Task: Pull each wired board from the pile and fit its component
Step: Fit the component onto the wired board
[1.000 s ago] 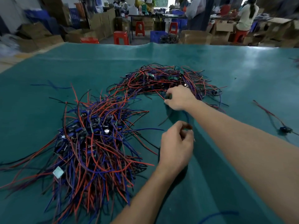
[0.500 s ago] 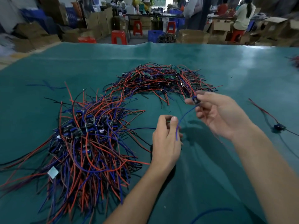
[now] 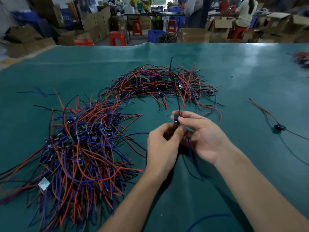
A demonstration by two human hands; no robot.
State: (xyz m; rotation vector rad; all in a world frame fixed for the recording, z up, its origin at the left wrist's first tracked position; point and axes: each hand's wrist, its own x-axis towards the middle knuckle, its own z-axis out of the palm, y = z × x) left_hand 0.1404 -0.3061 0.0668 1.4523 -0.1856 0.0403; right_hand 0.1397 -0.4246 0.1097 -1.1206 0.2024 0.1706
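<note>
**Small wired board held upright between two hands over a green table**

A teal-green mat covered the table [image 3: 217,67], its far edge rippled and catching a glare. Beyond it lay a workshop: cardboard boxes [image 3: 194,35], red stools [image 3: 117,38], blue crates [image 3: 155,35] and seated people at far benches.

Two heaps of red, blue and black wire lay on the mat: a far pile [image 3: 160,84] arcing ahead and a denser near pile [image 3: 80,143] to the left, studded with small blue parts. A single wired piece [image 3: 278,126] lay well apart on the right.

The wired board [image 3: 176,120] was held above the mat, between the piles and the person. Its long axis stood roughly upright, with red and black leads rising from its top toward the far pile and blue wire trailing down behind the palm. The right hand [image 3: 202,136] pinched the board's upper part between thumb and fingertips. The left hand [image 3: 164,144], fingers curled, pinched at its lower end; what it held there was too small to tell.
</note>
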